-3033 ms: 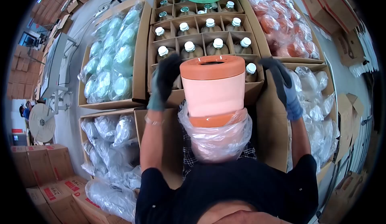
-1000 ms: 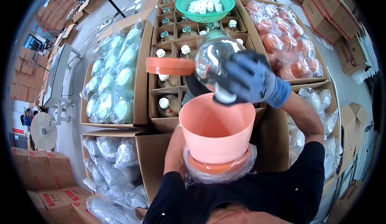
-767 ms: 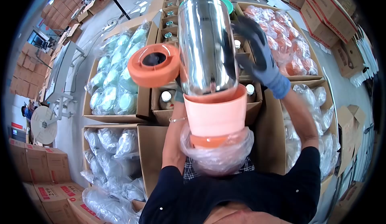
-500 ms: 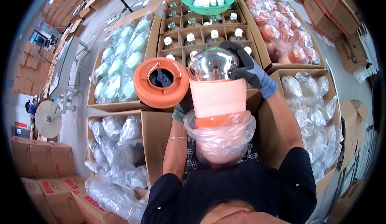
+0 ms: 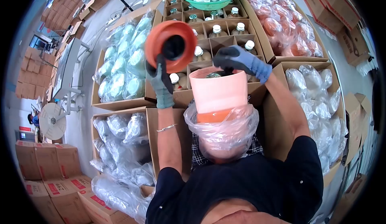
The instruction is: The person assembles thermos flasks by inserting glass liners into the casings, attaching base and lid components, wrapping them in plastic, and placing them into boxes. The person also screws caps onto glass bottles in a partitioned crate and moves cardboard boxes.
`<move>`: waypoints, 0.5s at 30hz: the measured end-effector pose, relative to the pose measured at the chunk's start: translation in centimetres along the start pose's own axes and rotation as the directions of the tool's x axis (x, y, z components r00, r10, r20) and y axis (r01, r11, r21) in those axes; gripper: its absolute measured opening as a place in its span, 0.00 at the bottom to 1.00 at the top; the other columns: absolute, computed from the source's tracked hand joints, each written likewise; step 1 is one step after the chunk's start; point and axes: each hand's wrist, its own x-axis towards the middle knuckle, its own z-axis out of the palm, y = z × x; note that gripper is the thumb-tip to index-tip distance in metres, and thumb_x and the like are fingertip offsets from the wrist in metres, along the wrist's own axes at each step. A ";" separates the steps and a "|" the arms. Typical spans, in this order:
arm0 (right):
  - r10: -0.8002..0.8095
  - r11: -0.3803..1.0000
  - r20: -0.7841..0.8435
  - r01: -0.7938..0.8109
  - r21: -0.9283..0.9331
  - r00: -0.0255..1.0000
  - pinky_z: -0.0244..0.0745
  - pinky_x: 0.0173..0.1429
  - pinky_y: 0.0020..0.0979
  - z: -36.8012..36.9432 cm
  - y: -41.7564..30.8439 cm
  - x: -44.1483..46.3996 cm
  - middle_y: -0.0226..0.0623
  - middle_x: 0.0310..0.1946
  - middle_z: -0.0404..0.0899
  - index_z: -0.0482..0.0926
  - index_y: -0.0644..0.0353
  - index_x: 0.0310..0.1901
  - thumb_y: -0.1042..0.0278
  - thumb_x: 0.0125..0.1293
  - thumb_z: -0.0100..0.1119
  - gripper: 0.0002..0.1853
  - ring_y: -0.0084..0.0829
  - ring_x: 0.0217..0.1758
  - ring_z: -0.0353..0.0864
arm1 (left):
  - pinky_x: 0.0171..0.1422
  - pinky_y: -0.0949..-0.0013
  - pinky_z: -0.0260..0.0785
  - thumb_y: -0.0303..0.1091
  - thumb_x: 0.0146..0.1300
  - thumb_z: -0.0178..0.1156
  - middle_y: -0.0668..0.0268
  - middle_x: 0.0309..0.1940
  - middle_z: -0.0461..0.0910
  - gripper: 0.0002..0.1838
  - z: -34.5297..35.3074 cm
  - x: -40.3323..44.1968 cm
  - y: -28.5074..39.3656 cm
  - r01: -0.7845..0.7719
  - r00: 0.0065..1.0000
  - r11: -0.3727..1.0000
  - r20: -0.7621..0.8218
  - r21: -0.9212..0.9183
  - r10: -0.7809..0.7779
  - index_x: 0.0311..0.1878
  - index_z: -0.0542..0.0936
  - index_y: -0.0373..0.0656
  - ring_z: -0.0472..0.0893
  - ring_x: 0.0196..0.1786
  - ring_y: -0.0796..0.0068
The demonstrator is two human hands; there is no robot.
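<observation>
Raised at the left, my left hand [image 5: 161,81] in a grey-black glove grips an orange plastic ring-shaped part [image 5: 156,43] with a dark round opening. My right hand [image 5: 243,61], in a blue-grey glove, is bent over the mouth of a pink flask shell [image 5: 219,89]. Its dark fingertips dip into the opening; whatever they hold is hidden. A greenish glassy surface [image 5: 214,75] shows just inside the rim. Clear plastic wrap [image 5: 231,123] is bunched around the shell's lower part, below an orange band [image 5: 211,116]. The shell stands upright against my lap.
Ahead is a divided carton [image 5: 225,43] of white-capped bottles, with a green basin [image 5: 219,3] of white caps on top. Cartons of wrapped mint parts [image 5: 124,63], orange parts [image 5: 277,27] and clear-bagged pieces [image 5: 315,99] surround me. A fan [image 5: 52,121] stands far left.
The silver glass liner has gone down into the pink shell and is mostly out of sight. My left hand has lifted the orange part up and turned it; my right hand has shifted over the opening.
</observation>
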 end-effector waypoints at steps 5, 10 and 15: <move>-0.001 0.792 -0.543 0.332 0.513 0.840 0.72 0.57 0.29 2.4 2.3 -2.6 0.35 0.53 0.74 0.72 0.61 0.57 0.56 0.70 0.52 0.21 0.24 0.52 0.75 | 0.56 0.65 0.69 0.36 0.55 0.64 0.60 0.45 0.80 0.23 4.6 1.0 2.8 -0.365 0.694 0.886 0.718 0.286 0.054 0.53 0.77 0.36 0.78 0.49 0.66; -0.139 0.927 -0.520 0.295 0.231 0.843 0.64 0.63 0.30 2.9 4.3 -3.7 0.38 0.55 0.72 0.74 0.60 0.52 0.51 0.69 0.51 0.20 0.27 0.57 0.71 | 0.51 0.63 0.69 0.40 0.60 0.55 0.59 0.41 0.82 0.19 5.4 1.3 2.1 -0.432 0.612 0.875 0.783 0.216 0.109 0.46 0.82 0.35 0.78 0.42 0.61; -0.103 0.921 -0.480 0.266 0.285 0.871 0.62 0.65 0.31 3.2 1.6 -4.5 0.40 0.53 0.72 0.72 0.61 0.49 0.50 0.69 0.50 0.21 0.30 0.59 0.71 | 0.57 0.60 0.68 0.50 0.63 0.50 0.54 0.43 0.82 0.27 4.5 0.2 1.6 -0.401 0.655 0.887 0.749 0.230 0.102 0.45 0.81 0.31 0.80 0.47 0.58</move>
